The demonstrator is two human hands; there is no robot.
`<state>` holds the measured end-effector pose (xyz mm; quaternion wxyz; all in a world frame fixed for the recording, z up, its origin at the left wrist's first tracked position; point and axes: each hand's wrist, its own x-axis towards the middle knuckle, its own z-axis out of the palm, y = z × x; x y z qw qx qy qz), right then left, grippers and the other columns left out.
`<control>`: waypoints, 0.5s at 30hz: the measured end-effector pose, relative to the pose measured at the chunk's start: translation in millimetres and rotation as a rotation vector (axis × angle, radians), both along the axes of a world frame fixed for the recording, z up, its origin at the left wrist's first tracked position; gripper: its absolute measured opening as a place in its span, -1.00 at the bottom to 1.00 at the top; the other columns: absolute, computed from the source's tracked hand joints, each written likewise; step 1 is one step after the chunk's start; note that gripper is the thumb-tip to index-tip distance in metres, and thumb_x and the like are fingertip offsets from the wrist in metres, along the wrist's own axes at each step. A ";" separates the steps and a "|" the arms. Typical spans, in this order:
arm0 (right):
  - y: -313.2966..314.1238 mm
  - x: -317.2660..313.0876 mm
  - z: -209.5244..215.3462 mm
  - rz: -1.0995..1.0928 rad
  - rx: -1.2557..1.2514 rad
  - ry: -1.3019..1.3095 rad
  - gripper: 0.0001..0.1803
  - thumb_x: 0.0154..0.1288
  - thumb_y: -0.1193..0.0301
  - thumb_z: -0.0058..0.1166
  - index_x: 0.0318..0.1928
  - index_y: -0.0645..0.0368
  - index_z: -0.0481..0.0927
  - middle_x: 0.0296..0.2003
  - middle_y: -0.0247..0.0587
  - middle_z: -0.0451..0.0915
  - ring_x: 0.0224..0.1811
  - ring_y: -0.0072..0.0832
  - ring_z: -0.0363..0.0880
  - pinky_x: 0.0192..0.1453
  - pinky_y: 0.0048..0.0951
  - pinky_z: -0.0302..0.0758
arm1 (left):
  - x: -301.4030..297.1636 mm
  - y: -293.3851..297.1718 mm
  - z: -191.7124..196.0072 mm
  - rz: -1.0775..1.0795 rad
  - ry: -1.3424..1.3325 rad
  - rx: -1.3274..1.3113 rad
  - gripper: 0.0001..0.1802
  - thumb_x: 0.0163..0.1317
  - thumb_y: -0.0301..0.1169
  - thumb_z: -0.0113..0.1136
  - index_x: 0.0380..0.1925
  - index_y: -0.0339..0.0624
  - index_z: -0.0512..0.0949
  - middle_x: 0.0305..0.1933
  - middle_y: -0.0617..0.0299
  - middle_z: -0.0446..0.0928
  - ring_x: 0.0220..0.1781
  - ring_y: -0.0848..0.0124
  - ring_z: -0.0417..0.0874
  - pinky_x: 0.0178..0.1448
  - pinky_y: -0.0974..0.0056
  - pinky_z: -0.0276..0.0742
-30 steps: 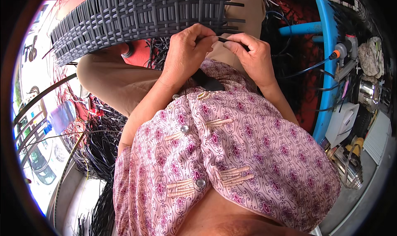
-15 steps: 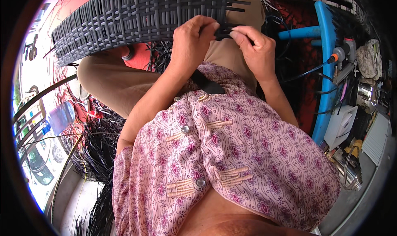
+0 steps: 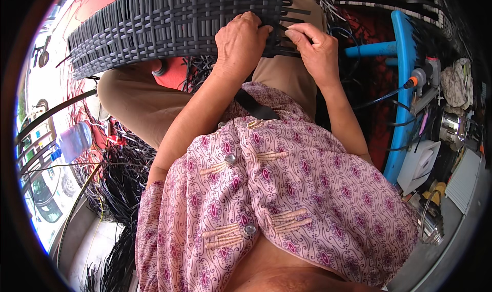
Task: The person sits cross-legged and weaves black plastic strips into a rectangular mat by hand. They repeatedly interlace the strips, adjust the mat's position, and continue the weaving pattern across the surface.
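One dark strand (image 3: 281,26) pinched by right hand (image 3: 319,52); left hand (image 3: 239,43) on wicker (image 3: 169,21), grip unclear.

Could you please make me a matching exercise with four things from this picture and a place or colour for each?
Things:
1. Left hand
2. Right hand
3. Woven panel
4. Patterned shirt

Places and colours:
A. Pink and purple
B. Beside the strand ends that stick out at the panel's right end
C. Dark grey
D. Over the weave, left of those strand ends

Right pairs: 1-D, 2-B, 3-C, 4-A
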<state>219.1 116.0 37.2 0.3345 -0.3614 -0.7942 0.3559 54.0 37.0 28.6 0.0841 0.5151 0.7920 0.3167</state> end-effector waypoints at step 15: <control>8.2 -3.7 -8.5 0.052 -0.069 -0.017 -0.84 0.32 0.36 0.32 -0.20 0.18 0.78 -0.42 -0.15 0.76 -0.40 -0.38 0.77 -0.30 -0.43 0.62 | 2.6 -0.4 -3.8 -0.005 -0.029 0.056 -0.76 0.30 -0.32 0.18 -0.24 -0.30 0.65 -0.21 -0.10 0.69 -0.10 -0.07 0.71 0.02 0.00 0.60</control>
